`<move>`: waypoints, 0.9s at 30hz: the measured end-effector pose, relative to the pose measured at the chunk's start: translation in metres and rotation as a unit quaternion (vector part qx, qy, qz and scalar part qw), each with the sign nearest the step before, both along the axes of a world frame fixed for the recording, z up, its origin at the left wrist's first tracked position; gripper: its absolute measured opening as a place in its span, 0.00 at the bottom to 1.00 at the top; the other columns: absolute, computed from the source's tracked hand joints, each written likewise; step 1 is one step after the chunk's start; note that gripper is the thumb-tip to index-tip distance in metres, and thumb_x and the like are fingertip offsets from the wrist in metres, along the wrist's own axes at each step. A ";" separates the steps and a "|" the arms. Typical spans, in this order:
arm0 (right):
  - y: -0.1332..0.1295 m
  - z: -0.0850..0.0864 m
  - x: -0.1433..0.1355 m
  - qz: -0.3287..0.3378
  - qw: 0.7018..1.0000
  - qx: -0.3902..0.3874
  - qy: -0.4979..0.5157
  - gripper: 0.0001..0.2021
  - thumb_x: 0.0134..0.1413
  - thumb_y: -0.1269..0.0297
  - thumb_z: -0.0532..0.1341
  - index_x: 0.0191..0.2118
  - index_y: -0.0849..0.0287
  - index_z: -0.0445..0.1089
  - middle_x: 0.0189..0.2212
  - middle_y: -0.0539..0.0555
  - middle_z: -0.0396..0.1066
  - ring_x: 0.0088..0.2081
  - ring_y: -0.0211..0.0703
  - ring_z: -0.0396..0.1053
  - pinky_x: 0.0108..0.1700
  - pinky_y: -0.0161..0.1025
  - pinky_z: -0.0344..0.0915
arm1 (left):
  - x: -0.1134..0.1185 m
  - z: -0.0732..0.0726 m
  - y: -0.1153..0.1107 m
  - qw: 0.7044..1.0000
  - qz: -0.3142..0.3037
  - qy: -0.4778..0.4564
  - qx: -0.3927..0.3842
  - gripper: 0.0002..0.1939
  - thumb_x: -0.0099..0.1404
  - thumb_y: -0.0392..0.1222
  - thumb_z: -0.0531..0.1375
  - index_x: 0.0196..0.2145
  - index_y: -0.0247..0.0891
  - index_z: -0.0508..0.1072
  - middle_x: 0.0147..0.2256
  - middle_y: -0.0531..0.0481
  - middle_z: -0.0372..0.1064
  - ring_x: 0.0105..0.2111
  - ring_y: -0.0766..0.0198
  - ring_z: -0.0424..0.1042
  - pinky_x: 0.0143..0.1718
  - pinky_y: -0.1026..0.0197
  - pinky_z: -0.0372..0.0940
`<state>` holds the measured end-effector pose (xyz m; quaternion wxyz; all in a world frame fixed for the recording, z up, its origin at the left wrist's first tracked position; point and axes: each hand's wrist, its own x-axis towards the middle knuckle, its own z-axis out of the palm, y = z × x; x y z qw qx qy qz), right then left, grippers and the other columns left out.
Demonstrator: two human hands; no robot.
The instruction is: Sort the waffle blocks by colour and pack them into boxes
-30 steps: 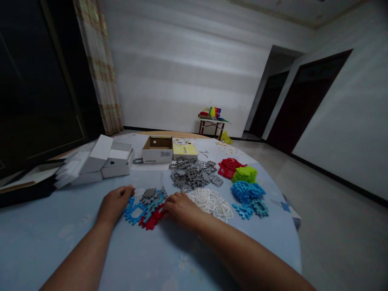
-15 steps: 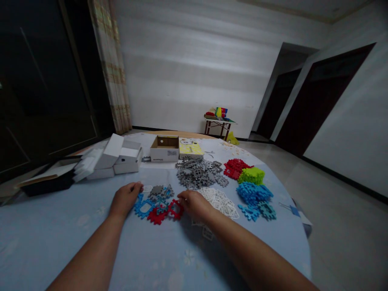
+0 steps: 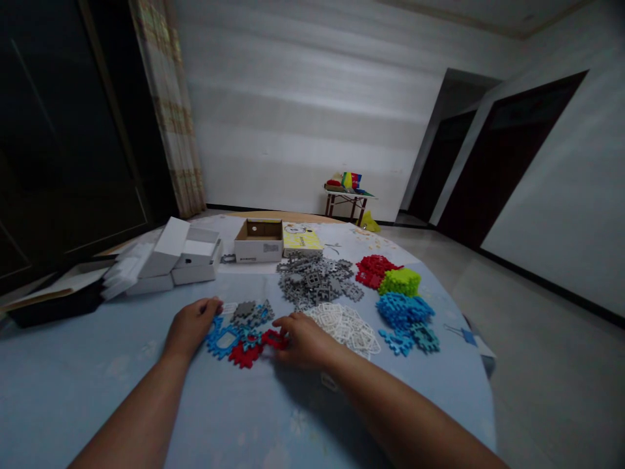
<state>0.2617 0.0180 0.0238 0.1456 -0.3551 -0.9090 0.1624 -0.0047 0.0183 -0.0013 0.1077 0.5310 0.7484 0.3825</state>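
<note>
My right hand (image 3: 305,340) has its thumb and fingers closed on a red interlocking plastic building piece (image 3: 273,339), which is tilted up off the cloth. Beside it is a small mixed group: a flat red toothed piece (image 3: 244,355), a blue piece with an open middle (image 3: 225,340), teal pieces (image 3: 251,337) and grey pieces (image 3: 245,314). At the left of that group rests my left hand (image 3: 190,329), its fingers curled closed. Whatever they may hold is hidden. Close to its fingertips lies a white frame piece (image 3: 228,308).
Sorted piles of grey (image 3: 315,277), white (image 3: 346,329), red (image 3: 375,270), lime green (image 3: 400,282) and blue pieces (image 3: 403,309) lie to the right. Behind stand an open carton (image 3: 258,251), a yellow box lid (image 3: 303,241), white boxes (image 3: 195,267) and a black tray (image 3: 58,306).
My right hand has turned and tilted the red piece, which lay more face-on before. The whole view has shifted slightly, and my left hand stays beside the mixed group.
</note>
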 end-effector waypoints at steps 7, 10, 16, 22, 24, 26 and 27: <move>0.010 0.015 0.015 0.013 0.998 0.015 0.067 0.09 0.52 0.63 0.60 0.40 0.54 0.74 0.35 0.53 0.71 0.36 0.39 0.67 0.38 0.32 0.59 | -0.003 0.004 0.001 1.000 0.005 0.004 -0.022 0.23 0.54 0.58 0.50 0.29 0.39 0.76 0.29 0.50 0.77 0.34 0.55 0.73 0.33 0.61 0.63; 0.025 0.030 0.030 -0.028 0.993 0.028 0.111 0.10 0.53 0.58 0.60 0.38 0.54 0.75 0.30 0.51 0.71 0.34 0.37 0.66 0.35 0.30 0.58 | -0.007 0.002 0.004 1.000 0.005 0.008 -0.023 0.22 0.54 0.59 0.50 0.29 0.41 0.76 0.30 0.51 0.78 0.35 0.54 0.73 0.34 0.60 0.64; 0.086 0.056 0.096 -0.215 0.972 -0.004 0.091 0.13 0.53 0.58 0.56 0.31 0.59 0.75 0.19 0.46 0.67 0.22 0.32 0.61 0.23 0.29 0.50 | -0.016 -0.006 0.011 0.999 0.020 0.006 -0.033 0.22 0.53 0.61 0.50 0.28 0.44 0.75 0.30 0.52 0.78 0.36 0.52 0.73 0.35 0.58 0.64; 0.143 0.066 0.174 -0.405 0.910 0.077 0.053 0.13 0.53 0.63 0.54 0.33 0.62 0.76 0.26 0.56 0.74 0.29 0.42 0.69 0.29 0.34 0.57 | -0.018 -0.008 0.015 0.999 0.027 -0.028 -0.036 0.20 0.51 0.60 0.51 0.28 0.46 0.75 0.30 0.52 0.78 0.37 0.50 0.73 0.37 0.56 0.64; 0.152 0.066 0.188 -0.442 0.889 0.101 0.059 0.14 0.53 0.64 0.54 0.39 0.63 0.74 0.34 0.60 0.74 0.34 0.45 0.70 0.33 0.36 0.60 | -0.019 -0.009 0.016 0.999 0.025 -0.036 -0.029 0.19 0.51 0.59 0.51 0.28 0.47 0.75 0.30 0.53 0.78 0.37 0.50 0.73 0.37 0.55 0.64; 0.156 0.064 0.193 -0.457 0.879 0.118 0.067 0.16 0.53 0.64 0.54 0.46 0.63 0.71 0.39 0.62 0.73 0.39 0.46 0.70 0.38 0.37 0.61 | -0.019 -0.010 0.016 0.999 0.022 -0.035 -0.028 0.19 0.51 0.60 0.51 0.27 0.47 0.74 0.30 0.53 0.78 0.37 0.50 0.73 0.37 0.55 0.64; 0.156 0.062 0.192 -0.456 0.879 0.123 0.070 0.17 0.53 0.64 0.54 0.48 0.63 0.70 0.40 0.62 0.73 0.40 0.46 0.70 0.39 0.37 0.62 | -0.020 -0.011 0.016 0.999 0.019 -0.034 -0.028 0.19 0.51 0.60 0.51 0.27 0.47 0.74 0.30 0.53 0.78 0.37 0.51 0.73 0.37 0.55 0.64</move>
